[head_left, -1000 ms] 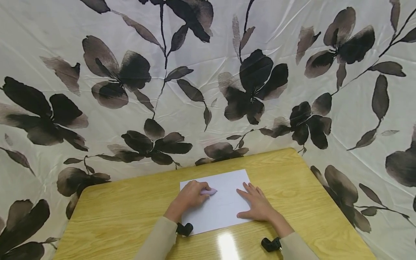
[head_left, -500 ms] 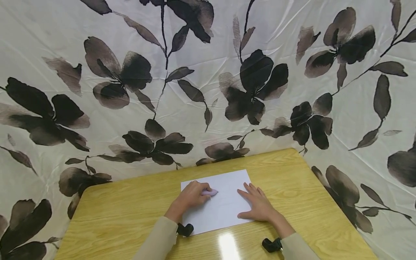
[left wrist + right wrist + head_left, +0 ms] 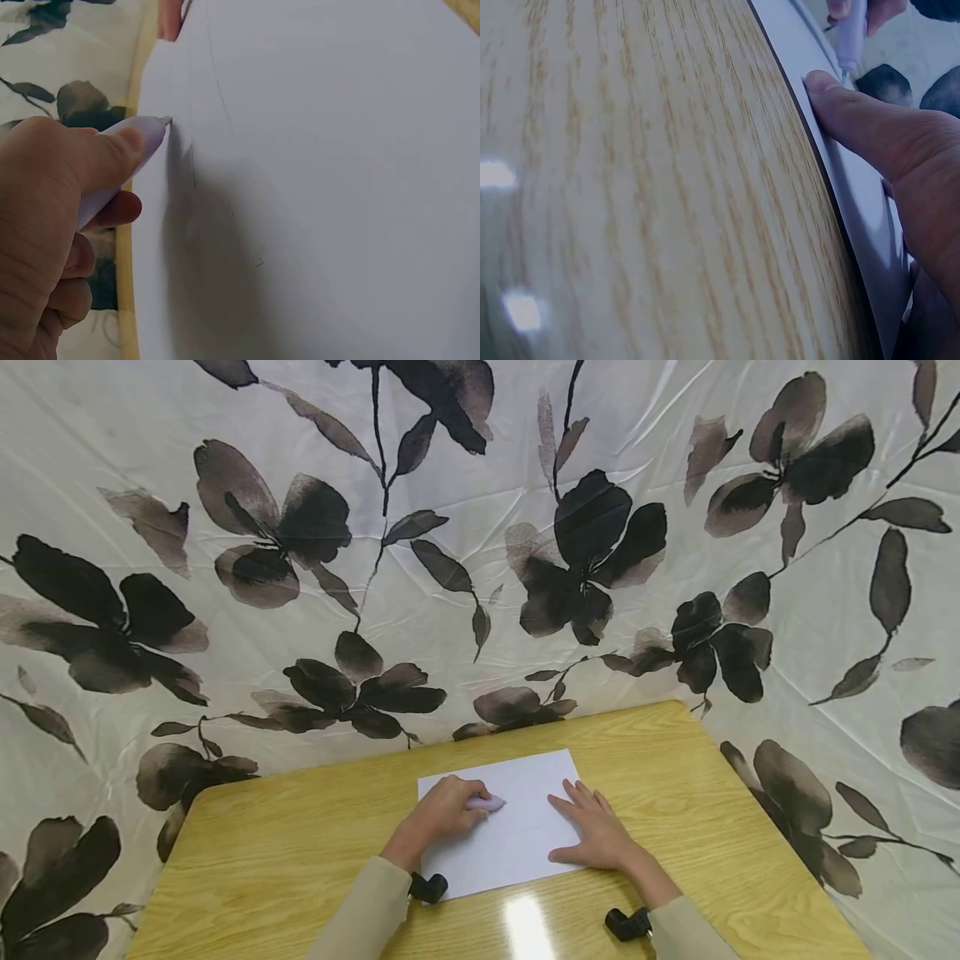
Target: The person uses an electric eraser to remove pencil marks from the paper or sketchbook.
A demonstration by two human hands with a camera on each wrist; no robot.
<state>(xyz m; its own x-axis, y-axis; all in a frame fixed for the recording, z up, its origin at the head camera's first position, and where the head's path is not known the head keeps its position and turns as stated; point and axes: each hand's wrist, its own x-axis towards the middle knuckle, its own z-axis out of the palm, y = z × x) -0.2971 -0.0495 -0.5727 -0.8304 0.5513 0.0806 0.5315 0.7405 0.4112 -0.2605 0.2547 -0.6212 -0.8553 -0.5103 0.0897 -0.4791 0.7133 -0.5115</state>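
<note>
My left hand (image 3: pixel 446 808) pinches a lilac, stubby pen-shaped tool (image 3: pixel 487 803) between thumb and fingers; whether it is a pen or a small cutter is unclear. In the left wrist view, its small grey tip (image 3: pixel 167 120) points at the white sheet of paper (image 3: pixel 360 180); whether it touches is hard to tell. Thin, faint lines (image 3: pixel 219 82) run across the sheet. My right hand (image 3: pixel 588 828) rests with spread fingers on the paper's right side. Its thumb (image 3: pixel 855 112) lies on the sheet near the edge in the right wrist view.
Beneath the sheet is a yellow wood-grain table (image 3: pixel 300 843), with a light reflection near its front. A white cloth with dark flowers (image 3: pixel 480 568) hangs behind and around it. Black wrist mounts (image 3: pixel 427 888) sit by both cuffs.
The left hand and lilac tool have shifted very slightly to the right in the head view. The right hand keeps its place on the paper.
</note>
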